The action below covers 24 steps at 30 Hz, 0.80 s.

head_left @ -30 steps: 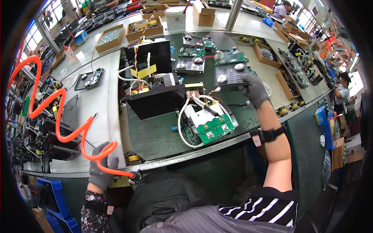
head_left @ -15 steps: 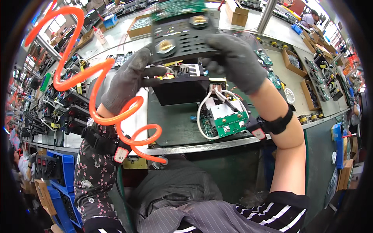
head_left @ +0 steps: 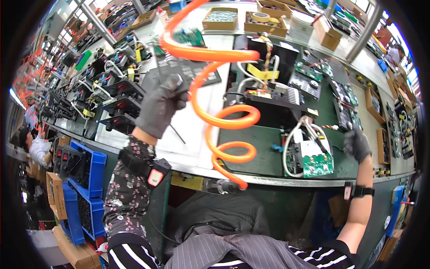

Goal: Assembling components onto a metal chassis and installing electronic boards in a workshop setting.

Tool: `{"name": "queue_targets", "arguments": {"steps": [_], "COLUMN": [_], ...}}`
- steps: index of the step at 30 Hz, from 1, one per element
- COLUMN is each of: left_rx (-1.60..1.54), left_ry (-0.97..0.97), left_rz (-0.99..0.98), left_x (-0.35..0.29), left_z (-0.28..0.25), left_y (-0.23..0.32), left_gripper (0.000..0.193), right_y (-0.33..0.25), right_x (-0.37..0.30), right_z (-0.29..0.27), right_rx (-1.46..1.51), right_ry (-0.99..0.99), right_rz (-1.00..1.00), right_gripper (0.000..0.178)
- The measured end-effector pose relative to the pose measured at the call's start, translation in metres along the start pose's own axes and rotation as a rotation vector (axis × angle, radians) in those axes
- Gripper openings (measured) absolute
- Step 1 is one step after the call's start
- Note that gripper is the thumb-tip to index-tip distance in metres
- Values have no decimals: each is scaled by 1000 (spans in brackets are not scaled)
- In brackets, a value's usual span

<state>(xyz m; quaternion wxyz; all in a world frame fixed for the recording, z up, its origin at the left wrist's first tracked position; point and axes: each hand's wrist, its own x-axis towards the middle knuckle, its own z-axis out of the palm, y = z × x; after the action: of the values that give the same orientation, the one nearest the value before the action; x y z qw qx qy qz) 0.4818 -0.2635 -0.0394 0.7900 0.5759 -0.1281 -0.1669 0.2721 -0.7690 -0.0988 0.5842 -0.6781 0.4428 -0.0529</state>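
My left hand (head_left: 162, 107), in a dark grey glove, is closed at the near edge of a black slotted panel (head_left: 204, 74). A pale spot shows at its fingertips, too small to name. At the panel's far side a green circuit board (head_left: 190, 38) shows, partly behind an orange coiled hose (head_left: 233, 119). My gloved right hand (head_left: 357, 145) is at the right, beside a row of small board assemblies (head_left: 342, 112); its fingers are partly hidden and blurred. Between my hands stands a black open unit (head_left: 273, 110) with wires, heat-sink fins and a green board (head_left: 319, 163) at its front.
Several black wired units (head_left: 123, 98) crowd the bench's left. A thin dark rod (head_left: 177, 134) lies on the white sheet (head_left: 197, 148). Open cardboard boxes (head_left: 220, 19) and a white tub (head_left: 301, 27) stand at the back. Blue bins (head_left: 96, 175) sit below left.
The black panel, held up by both hands earlier, is now at the left over the white sheet. My right hand has left it and moved to the lower right. The view has shifted left.
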Motion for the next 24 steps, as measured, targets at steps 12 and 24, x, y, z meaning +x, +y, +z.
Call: {"name": "queue_targets", "arguments": {"steps": [12,24], "left_rx": [74,287], "left_ry": [125,83], "left_rz": [-378,-683], "left_x": [-50,28], "left_z": [-53,-60], "left_y": [-62,-39], "left_gripper": [21,26], "right_y": [69,104], "right_x": [26,43], "right_z": [-34,-48], "right_rx": [413,245], "right_ry": [48,216], "right_rz": [472,561], "right_gripper": [52,17]}}
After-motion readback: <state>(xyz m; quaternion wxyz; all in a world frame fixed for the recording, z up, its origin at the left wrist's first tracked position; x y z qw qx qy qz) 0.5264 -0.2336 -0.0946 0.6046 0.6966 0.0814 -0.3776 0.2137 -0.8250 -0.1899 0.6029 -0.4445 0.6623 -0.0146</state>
